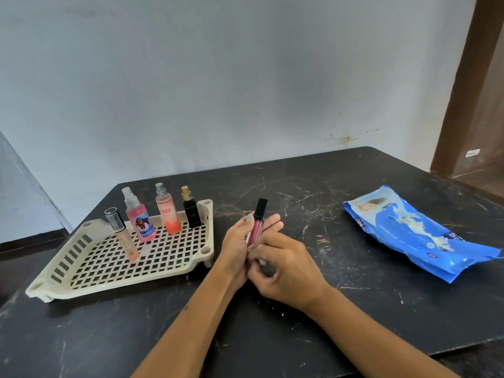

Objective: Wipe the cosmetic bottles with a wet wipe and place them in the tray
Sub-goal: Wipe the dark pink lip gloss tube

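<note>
Dark marble-patterned table (300, 336). Left of the hands — cream tray (90, 276) with four bottles upright. Left hand (240, 241) grips a pink lip-gloss tube (255, 227) (black cap up); right hand (283, 268) curled at its base, contents unclear. Right — blue wipes pack (414, 233).

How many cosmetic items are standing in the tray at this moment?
4, all upright along the far side of the tray: a clear tube at the left, then a pink spray bottle, an orange spray bottle and a black bottle. None seems hidden.
</note>
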Available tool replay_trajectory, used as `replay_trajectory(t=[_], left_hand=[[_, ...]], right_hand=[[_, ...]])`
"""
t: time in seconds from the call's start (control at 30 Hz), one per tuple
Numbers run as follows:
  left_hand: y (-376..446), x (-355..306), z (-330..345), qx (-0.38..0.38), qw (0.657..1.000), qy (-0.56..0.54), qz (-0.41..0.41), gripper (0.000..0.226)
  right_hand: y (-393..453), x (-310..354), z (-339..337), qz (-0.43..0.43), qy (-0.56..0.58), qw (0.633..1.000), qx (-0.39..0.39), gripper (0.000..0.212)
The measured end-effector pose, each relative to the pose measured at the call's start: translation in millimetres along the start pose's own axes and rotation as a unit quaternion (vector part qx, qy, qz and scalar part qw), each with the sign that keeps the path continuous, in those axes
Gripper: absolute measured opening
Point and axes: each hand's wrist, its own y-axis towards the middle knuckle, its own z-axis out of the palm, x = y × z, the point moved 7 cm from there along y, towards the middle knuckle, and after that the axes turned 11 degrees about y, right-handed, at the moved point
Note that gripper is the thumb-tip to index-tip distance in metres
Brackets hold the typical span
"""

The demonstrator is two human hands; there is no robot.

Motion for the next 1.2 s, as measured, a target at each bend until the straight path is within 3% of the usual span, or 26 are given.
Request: replay_trajectory(t=[0.2,0.23,0.37,0.5,0.7,0.8,0.93,1.1,1.2], left_hand=[[-5,0,7,0.028,0.998,0.056,0.018,0.026],[-5,0,6,0.02,0.998,0.054,0.016,0.026],[-4,3,5,0.004,1.0,0.013,-0.025,0.063],[-5,7,5,0.017,0.997,-0.008,-0.068,0.055],[-5,6,7,0.029,0.997,-0.038,-0.053,0.047],[-10,8,9,0.04,0.994,-0.063,-0.083,0.053],[-6,0,4,0.019,0.993,-0.116,-0.011,0.03],[-10,-3,12,0.038,0.997,-0.063,-0.021,0.033],[-16,-8,22,0.091,0.996,-0.022,0.006,0.031]], right_hand=[[0,-30,-26,0.12,0.002,0.981,-0.154,0.017],[0,-29,-24,0.117,0.005,0.982,-0.145,0.018],[0,-13,-9,0.066,0.055,0.994,-0.064,0.015],[-1,-12,-6,0.057,0.049,0.996,-0.051,0.015],[-1,-32,-18,0.115,0.037,0.985,-0.126,0.017],[-1,-17,-10,0.068,0.052,0.994,-0.074,0.016],[-1,-4,-2,0.029,0.051,0.998,-0.011,0.013],[-1,-17,-10,0.084,0.017,0.993,-0.082,0.014],[-2,-30,-21,0.139,0.009,0.981,-0.133,0.013]])
